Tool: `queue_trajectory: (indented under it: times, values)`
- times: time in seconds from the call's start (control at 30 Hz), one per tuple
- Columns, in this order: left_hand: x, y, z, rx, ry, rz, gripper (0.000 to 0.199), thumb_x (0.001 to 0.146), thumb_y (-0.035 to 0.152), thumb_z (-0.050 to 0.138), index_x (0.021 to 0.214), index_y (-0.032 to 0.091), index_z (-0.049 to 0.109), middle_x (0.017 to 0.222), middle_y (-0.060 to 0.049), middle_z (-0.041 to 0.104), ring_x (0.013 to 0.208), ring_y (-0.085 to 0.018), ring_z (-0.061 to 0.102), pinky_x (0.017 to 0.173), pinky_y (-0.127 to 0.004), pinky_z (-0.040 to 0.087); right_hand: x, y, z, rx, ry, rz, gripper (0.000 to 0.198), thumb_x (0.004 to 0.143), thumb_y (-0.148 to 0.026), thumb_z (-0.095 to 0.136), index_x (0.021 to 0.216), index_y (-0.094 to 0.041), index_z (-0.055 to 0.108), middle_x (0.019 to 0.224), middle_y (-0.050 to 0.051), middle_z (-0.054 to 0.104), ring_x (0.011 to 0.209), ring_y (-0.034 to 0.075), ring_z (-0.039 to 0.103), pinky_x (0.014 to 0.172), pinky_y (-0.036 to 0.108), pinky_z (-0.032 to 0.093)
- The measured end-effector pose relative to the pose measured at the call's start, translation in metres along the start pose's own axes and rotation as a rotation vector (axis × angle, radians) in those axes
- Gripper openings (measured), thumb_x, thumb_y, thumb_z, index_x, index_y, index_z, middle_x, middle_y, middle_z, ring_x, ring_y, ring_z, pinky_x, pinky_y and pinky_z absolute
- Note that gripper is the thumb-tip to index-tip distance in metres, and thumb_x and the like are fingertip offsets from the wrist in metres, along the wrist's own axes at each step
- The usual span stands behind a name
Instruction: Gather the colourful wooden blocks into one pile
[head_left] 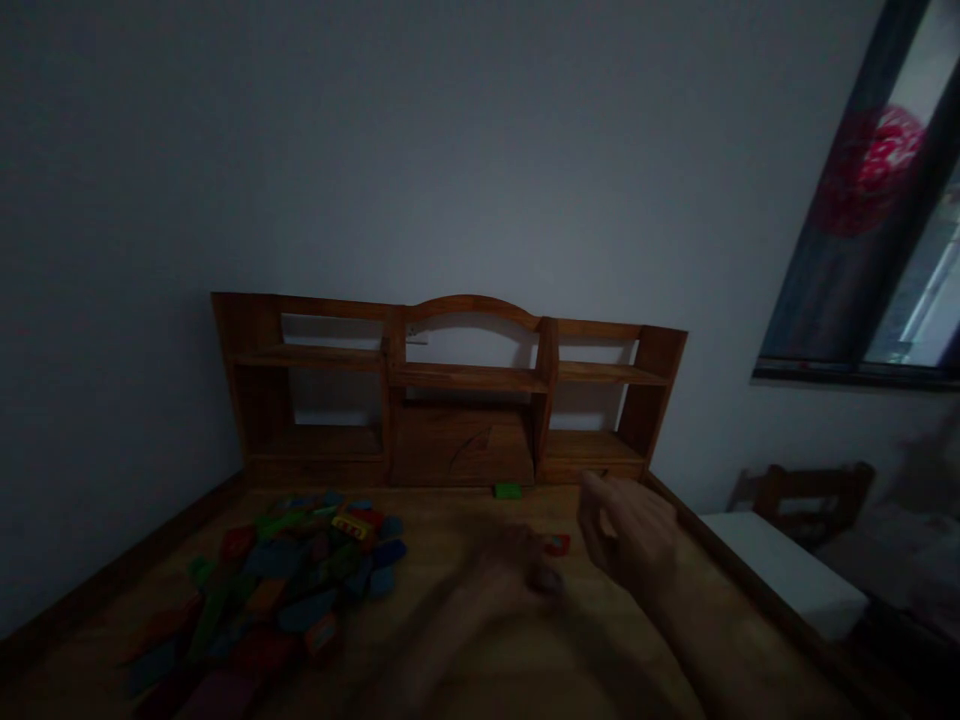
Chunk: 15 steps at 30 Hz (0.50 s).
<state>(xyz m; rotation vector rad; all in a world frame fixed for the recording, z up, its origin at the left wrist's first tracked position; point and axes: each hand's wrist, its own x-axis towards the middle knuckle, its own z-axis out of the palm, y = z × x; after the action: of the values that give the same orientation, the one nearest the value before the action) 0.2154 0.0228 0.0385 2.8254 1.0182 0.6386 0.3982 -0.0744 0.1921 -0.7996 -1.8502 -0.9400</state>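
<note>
My left hand (514,565) is low over the middle of the wooden table, smeared by motion. Its fingers reach toward a small red block (556,545), and I cannot tell whether they touch it. To the right, my right hand (634,530) is raised above the tabletop with its fingers curled in toward the thumb. Whatever that hand holds, if anything, is hidden. Farther back, a flat green block (508,491) lies in front of the shelf unit.
A heap of coloured blocks (300,570) covers the table's left side. A wooden shelf unit (465,378) stands along the back edge against the wall. Beyond the raised right edge are a white surface (784,570) and a wooden chair (814,495). The light is dim.
</note>
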Motion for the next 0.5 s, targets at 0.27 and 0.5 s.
queue_trajectory:
  times: [0.27, 0.5]
  values:
    - [-0.003, 0.007, 0.009, -0.034, 0.01, -0.029, 0.042, 0.087, 0.053, 0.065, 0.123, 0.031, 0.061, 0.129, -0.008, 0.056, 0.122, -0.032, 0.052, 0.104, -0.051, 0.046, -0.114, 0.046, 0.102, 0.195, -0.771, 0.521, 0.034, 0.095, -0.028, 0.052, 0.124, -0.024, 0.069, 0.116, 0.01, 0.07, 0.097, 0.024, 0.068, 0.081, 0.031, 0.052]
    - [-0.007, -0.007, 0.007, -0.052, 0.014, -0.107, 0.033, 0.088, 0.043, 0.069, 0.116, 0.03, 0.06, 0.126, -0.003, 0.057, 0.118, -0.025, 0.052, 0.101, -0.037, 0.049, -0.132, 0.044, 0.111, 0.499, -0.781, 0.621, 0.048, 0.095, -0.045, 0.057, 0.137, -0.025, 0.064, 0.13, 0.012, 0.064, 0.117, 0.029, 0.063, 0.101, 0.041, 0.049]
